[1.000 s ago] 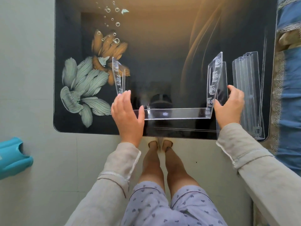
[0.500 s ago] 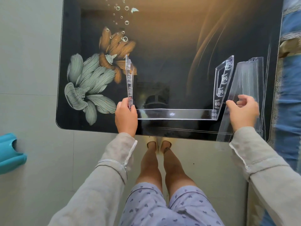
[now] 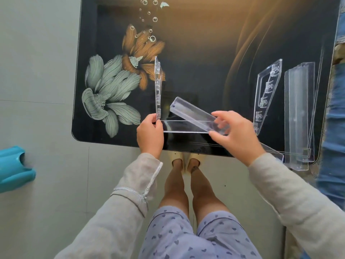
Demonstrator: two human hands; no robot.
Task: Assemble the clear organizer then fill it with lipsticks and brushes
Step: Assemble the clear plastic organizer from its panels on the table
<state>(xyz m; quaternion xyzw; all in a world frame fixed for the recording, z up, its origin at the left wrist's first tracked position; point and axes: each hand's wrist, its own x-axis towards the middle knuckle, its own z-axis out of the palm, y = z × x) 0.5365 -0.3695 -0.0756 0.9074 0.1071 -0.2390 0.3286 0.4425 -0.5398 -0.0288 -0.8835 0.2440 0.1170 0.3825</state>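
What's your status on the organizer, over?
Left hand grips left side panel. Right hand holds clear shelf strip, tilted over base rail. Spare strips at right, out of the way.

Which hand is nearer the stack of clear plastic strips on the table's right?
Right. Right hand holds a clear strip left of the stack; left hand grips the upright panel farther left.

On the table [image 3: 205,53], a left panel [image 3: 158,90] and a right panel [image 3: 267,94] are standing apart, a strip [image 3: 179,126] running between their near ends, a second strip [image 3: 194,114] tilting above it. Farther right, spare strips [image 3: 298,113] are lying.
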